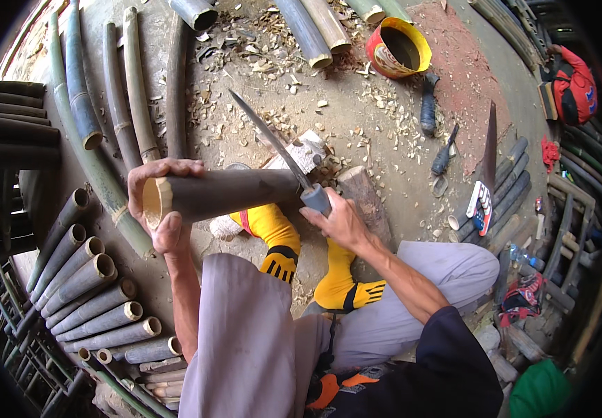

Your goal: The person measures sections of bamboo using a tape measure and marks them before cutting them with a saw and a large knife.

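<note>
Okay, nearest to me: grey trouser legs (245,334) and a dark sleeve (447,362) at the lower edge, yellow-and-black socks (280,244) on both feet just beyond the knees. My left hand (165,202) is clamped around the open end of a dark bamboo section (224,194), fingers curled over the top, thumb under the pale cut rim. The section lies roughly level, held above the ground in front of my knees, running from the left hand to the blade. My right hand (339,221) is closed tight on the grey handle of a long knife (273,146); the blade slants up and away to the left, its base touching the section's far end. Just behind that end sit a wooden block (367,198) and a pale chunk of wood (304,153). To my left, a row of cut bamboo tubes (95,292) lies side by side, open ends toward me. Further out, the dirt floor (384,132) is littered with wood chips (266,63). Long bamboo poles (126,90) lie on the far left. On the right, a saw (488,160) rests on more bamboo. Far off, a yellow-rimmed bucket (398,47) lies tipped, and a red bag (573,83) sits at the right edge.
</note>
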`<state>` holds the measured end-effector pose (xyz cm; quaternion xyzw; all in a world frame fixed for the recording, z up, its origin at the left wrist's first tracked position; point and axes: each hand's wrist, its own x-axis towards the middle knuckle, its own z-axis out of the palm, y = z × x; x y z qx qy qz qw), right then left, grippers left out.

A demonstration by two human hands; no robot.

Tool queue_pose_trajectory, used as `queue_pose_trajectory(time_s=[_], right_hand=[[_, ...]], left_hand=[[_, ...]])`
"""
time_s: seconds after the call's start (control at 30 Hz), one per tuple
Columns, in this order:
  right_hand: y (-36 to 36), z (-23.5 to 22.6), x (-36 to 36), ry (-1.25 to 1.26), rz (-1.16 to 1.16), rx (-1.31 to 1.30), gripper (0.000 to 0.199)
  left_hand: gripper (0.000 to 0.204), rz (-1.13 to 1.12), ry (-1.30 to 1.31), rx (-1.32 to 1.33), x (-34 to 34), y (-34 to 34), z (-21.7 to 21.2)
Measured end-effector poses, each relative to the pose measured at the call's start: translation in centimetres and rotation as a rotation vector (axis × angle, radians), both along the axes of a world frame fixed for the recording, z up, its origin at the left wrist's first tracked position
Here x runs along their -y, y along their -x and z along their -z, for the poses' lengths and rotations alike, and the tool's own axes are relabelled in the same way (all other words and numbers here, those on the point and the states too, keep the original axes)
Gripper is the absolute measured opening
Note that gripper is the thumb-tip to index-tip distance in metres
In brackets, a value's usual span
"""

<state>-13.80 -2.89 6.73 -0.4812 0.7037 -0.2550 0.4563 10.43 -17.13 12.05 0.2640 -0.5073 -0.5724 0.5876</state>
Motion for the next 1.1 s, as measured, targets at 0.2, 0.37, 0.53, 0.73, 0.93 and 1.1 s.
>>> queue_pose_trajectory(time_s=[0.2, 0.37, 0.53, 0.73, 0.93, 1.1], right_hand=[[-0.9, -0.9, -0.6, 0.557, 0.119, 0.02, 0.035], [0.1, 3.4, -0.6, -0.087, 0.055, 0.053, 0.035], [-0.3, -2.6, 0.3, 0.296, 0.123, 0.072, 0.038], [1.0, 4.4, 0.3, -0.087, 0.032, 0.064, 0.043], [0.9, 3.8, -0.9, 0.023, 0.033, -0.053, 0.043], [-1.0, -3.1, 0.0, 0.461, 0.101, -0.039, 0.045]], left_hand=[[0.061, 0.0, -0.014, 0.0, 0.0, -0.1, 0.0], [0.061, 0.048, 0.049, 0.075, 0.0, 1.1, -0.3], [0.064, 0.019, 0.051, 0.11, 0.5, 0.1, -0.5], [0.078, 0.043, -0.159, 0.202, 1.2, -0.4, -1.1], [0.059, -0.466, -0.26, -0.175, -0.1, 2.9, -0.3], [0.048, -0.57, -0.064, 0.053, -0.9, 2.9, -0.2]])
